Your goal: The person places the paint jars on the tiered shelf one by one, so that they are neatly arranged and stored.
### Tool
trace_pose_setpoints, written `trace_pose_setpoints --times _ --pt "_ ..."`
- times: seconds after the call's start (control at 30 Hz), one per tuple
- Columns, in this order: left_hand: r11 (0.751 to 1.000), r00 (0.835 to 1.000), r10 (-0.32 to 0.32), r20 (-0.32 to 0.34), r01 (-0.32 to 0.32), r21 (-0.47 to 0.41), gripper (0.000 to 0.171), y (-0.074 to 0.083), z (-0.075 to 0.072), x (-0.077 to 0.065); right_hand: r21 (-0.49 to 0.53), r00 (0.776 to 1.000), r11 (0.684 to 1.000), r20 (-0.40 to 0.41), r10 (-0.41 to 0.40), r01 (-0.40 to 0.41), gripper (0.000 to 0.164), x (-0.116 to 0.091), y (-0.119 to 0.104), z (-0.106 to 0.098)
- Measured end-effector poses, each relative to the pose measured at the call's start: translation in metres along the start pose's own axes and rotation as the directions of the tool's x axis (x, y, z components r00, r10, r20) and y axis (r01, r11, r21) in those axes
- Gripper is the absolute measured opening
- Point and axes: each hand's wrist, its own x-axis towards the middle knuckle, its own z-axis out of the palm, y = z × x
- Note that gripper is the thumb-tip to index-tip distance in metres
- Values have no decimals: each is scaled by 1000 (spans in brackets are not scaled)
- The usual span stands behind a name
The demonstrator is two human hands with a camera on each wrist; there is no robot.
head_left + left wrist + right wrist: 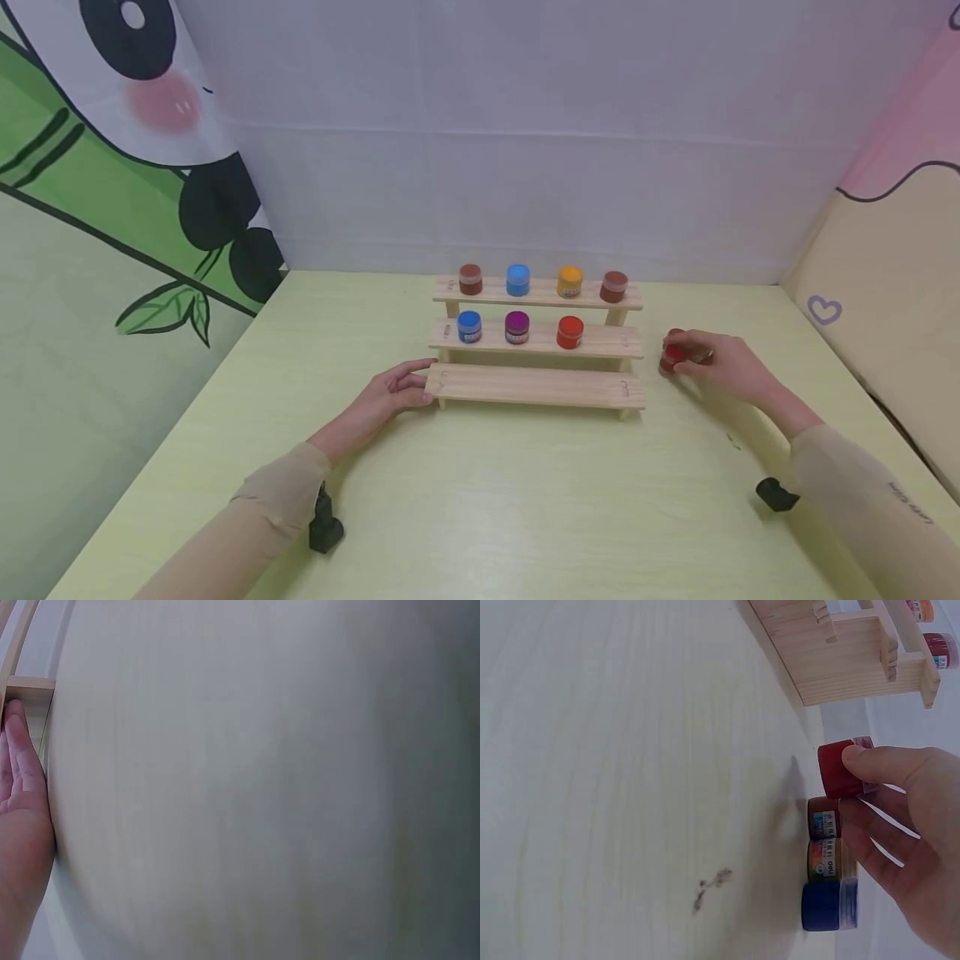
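Two bare hands in beige sleeves reach across a pale wooden desk [480,517]. The right hand [723,360] pinches a red paint jar [838,769] between thumb and fingers, to the right of a three-step wooden rack [534,386]; whether the jar touches the desk is unclear. In the right wrist view it tilts slightly, next to a row of three more jars: brown [824,818], orange [823,859] and dark blue [821,906]. The left hand [378,406] has its fingers extended, touching the left end of the rack's lowest step. From left to right, the top step bears reddish-brown, light blue, yellow-orange and reddish-brown jars; the middle step bears blue, purple and red ones. Behind the desk hangs a pale cloth [510,183], with a cartoon panda and green bamboo [45,125] pictured at left.
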Motion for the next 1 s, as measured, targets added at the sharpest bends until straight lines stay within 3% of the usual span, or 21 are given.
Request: trace_pose_setpoints --times 0.5,0.8,1.0 --pt "1000 1000 -16 -7 16 6 66 -1 -1 0 34 986 997 -153 -61 67 38 5 -22 -23" --pt "1000 1000 -18 -10 18 2 66 0 0 1 91 971 995 -230 61 -41 42 3 -37 -25" --pt "1000 1000 -22 -10 22 8 65 -1 -1 1 117 948 993 -316 33 4 40 4 -52 -22"
